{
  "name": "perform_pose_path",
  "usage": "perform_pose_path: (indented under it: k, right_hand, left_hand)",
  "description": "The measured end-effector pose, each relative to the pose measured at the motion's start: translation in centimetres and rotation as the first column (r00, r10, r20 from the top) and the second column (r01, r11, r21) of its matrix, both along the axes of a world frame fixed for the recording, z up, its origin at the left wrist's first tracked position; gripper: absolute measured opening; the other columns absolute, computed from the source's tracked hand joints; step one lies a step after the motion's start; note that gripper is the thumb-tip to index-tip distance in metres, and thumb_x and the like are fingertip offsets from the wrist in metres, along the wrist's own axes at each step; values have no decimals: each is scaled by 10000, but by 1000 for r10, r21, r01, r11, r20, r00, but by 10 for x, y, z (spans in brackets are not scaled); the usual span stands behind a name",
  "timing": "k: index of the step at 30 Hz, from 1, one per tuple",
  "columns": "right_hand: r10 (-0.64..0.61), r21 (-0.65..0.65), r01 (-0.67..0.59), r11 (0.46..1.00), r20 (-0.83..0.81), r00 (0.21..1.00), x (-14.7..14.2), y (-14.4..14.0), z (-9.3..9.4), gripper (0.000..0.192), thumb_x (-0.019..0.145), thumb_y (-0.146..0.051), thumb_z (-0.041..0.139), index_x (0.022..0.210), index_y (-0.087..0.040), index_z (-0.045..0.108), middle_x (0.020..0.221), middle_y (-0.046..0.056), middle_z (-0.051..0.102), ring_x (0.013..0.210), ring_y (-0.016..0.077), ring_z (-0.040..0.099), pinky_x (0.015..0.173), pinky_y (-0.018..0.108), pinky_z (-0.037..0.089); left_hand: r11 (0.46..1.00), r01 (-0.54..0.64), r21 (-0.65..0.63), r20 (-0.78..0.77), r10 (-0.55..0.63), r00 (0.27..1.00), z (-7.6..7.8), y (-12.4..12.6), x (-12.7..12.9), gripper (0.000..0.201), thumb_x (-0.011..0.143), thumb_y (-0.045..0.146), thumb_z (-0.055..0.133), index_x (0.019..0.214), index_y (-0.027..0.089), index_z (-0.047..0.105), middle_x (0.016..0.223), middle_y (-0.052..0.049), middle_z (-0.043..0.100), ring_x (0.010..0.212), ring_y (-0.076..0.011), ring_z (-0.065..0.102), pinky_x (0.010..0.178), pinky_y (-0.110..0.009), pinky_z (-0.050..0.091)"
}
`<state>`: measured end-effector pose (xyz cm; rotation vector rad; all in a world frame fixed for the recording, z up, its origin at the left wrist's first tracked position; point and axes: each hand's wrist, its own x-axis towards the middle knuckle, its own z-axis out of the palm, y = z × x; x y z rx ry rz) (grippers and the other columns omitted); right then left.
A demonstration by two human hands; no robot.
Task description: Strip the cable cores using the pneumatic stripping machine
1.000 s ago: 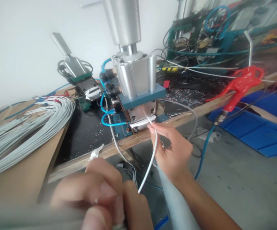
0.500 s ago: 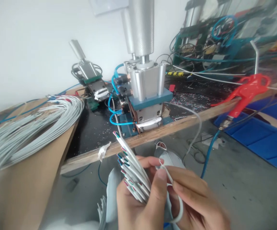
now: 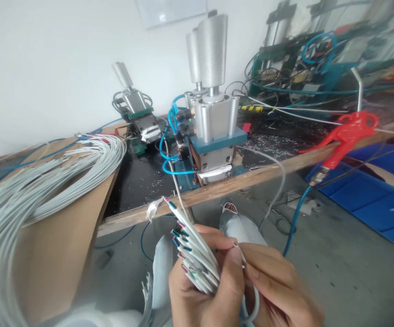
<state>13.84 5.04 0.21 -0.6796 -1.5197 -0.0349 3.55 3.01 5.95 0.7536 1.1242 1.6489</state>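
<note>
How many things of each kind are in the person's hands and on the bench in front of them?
Bundles of stripped white cables, in the left hand: 1
Single white cables, pinched in the right hand: 1
Silver press machines on the bench: 2
Red air guns: 1
Coils of grey cable: 1
Total: 6

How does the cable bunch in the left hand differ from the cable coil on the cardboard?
The bunch of stripped cables is small, gripped in the left hand, its ends fanned upward showing coloured inner wires. The large cable coil lies loose on the cardboard, touched by neither hand, with no coloured wires visible. Both are pale grey-white sheathed cable.
</note>
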Motion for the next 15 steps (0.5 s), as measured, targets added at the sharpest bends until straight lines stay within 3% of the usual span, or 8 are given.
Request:
perform_pose_path:
  k: [7,12,15]
  right_hand:
    - [-4,-8,4,1000,11,1000,-2,-3,0,198,965,-102,689,1094,-228,771,841,25,812,742,230,807,587,301,701]
    - [-87,-12,86,996,-108,990,-13,-9,-16,215,981,-124,672,1132,-245,764,857,22,811,773,237,808,596,313,693]
    - [-63,-47,59,997,-75,995,-12,-13,-20,235,953,-122,708,1140,-250,772,890,28,817,824,258,810,627,347,704]
  left_hand:
    - [999,-13,33,-37,14,999,-6,-7,0,70,822,192,840,786,216,785,898,-44,572,683,-138,580,400,-176,228]
    - [996,27,80,-22,-26,999,-7,-6,-1,78,833,233,866,801,249,797,816,-13,569,658,-126,570,551,-197,447]
    - [994,65,86,46,-69,997,-7,-5,-2,96,839,281,894,819,255,803,796,8,585,598,-73,528,545,-159,423]
